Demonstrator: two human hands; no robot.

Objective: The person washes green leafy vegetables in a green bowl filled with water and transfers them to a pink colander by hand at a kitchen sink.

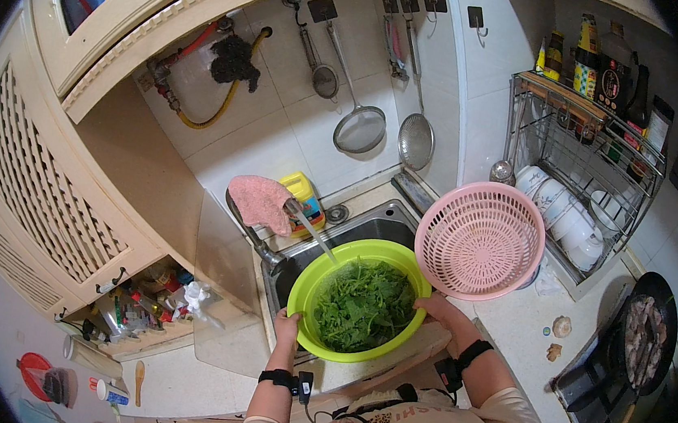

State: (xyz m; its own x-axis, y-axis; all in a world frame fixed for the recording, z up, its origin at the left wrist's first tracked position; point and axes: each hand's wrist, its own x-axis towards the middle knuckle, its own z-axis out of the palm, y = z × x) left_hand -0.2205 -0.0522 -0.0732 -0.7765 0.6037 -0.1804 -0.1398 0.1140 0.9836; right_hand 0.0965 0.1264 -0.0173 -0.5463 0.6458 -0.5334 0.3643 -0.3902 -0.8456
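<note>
A lime-green plastic basin (352, 358) rests over the steel sink (389, 214), with leafy greens (367, 305) in water inside it. Water runs from the faucet (273, 258), whose spout carries a pink cloth (260, 203), into the basin's upper left part. My left hand (287, 324) grips the basin's left rim, thumb on top. On the right rim is my right hand (435, 307), its fingers partly hidden by the rim. A pink plastic colander (480, 240), with nothing in it, stands tilted beside the basin, just above my right hand.
A wire rack (589, 125) holds bottles above and white bowls (559, 214) below. At right, a frying pan (645, 333) with food sits on the gas stove (587, 394). A yellow bottle (306, 205) stands behind the sink; strainers (359, 129) hang on the wall. Ginger (554, 353) lies on the counter.
</note>
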